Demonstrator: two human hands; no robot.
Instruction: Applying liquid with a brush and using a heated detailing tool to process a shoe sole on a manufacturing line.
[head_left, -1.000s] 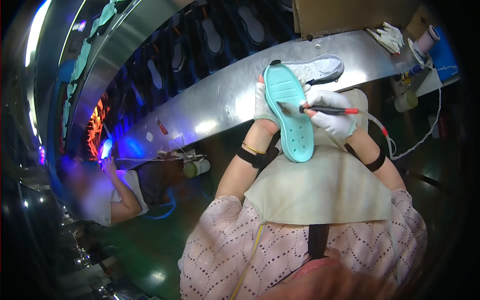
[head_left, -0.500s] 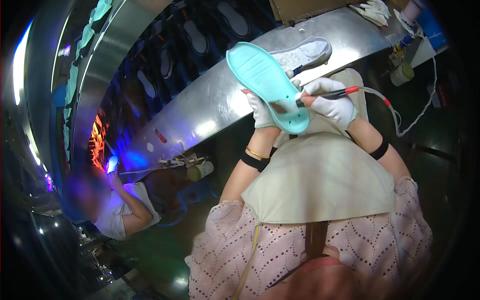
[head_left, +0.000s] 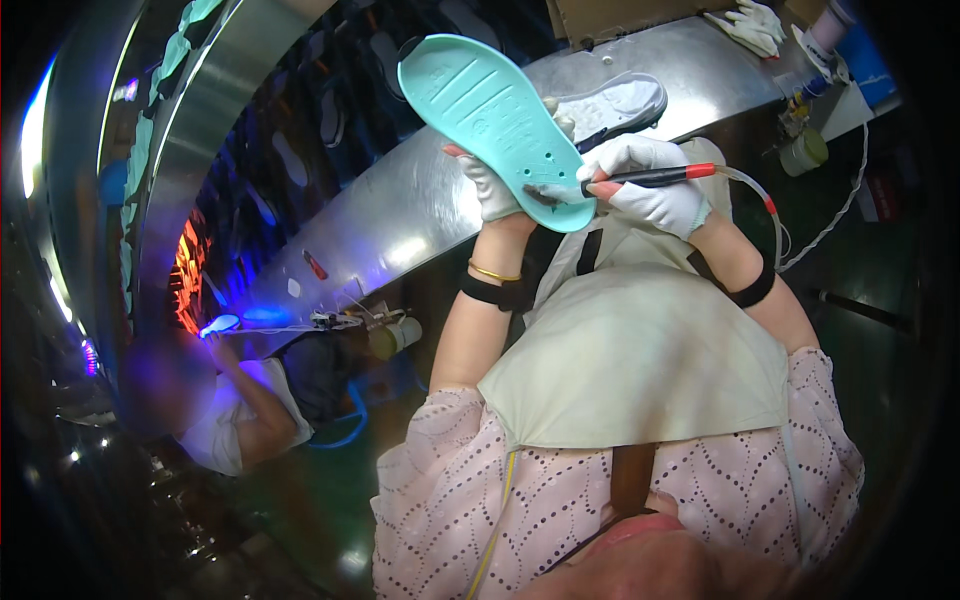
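Observation:
A turquoise shoe sole [head_left: 490, 110] is gripped from below by my left hand [head_left: 488, 190], gloved in white with bare fingertips. Its inner face, with ridges and small holes, is turned up. My right hand [head_left: 645, 185], gloved the same way, closes on a black-and-red brush handle [head_left: 665, 176] fed by a pale tube. The dark bristles [head_left: 543, 192] lie at the sole's near end, smeared by motion. Beyond the sole, a second sole, white and grey [head_left: 620, 105], rests on the metal bench. Most of my left hand's fingers are hidden beneath the turquoise sole.
The metal bench [head_left: 400, 215] runs along a conveyor of shoe parts [head_left: 290, 155]. White gloves [head_left: 750, 28] and a jar [head_left: 803, 155] are at the far right. On the left, a co-worker in a white shirt [head_left: 240, 415] holds a lit piece near an orange glow.
The turquoise sole has moved left and farther from me with my left hand. The brush has shifted slightly left on its near end. The co-worker's lit piece has tilted.

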